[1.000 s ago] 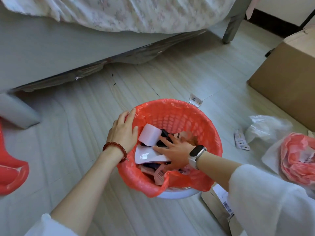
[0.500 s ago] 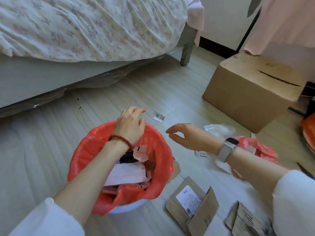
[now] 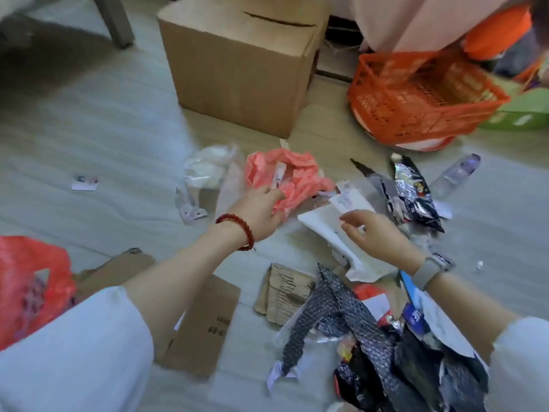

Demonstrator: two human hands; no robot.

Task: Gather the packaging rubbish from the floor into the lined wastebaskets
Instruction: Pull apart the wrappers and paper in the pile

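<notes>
Pink crumpled bag [image 3: 289, 176] at 12 o'clock of left hand [image 3: 263, 214], fingertips touching, unclenched. White mailer [image 3: 332, 233], long axis 11-to-5, under released right hand [image 3: 375, 237].

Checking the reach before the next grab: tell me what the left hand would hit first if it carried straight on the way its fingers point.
The left hand points up and right, fingertips at the crumpled pink plastic bag. It would meet that bag first; they may already touch, the blur hides it.
</notes>
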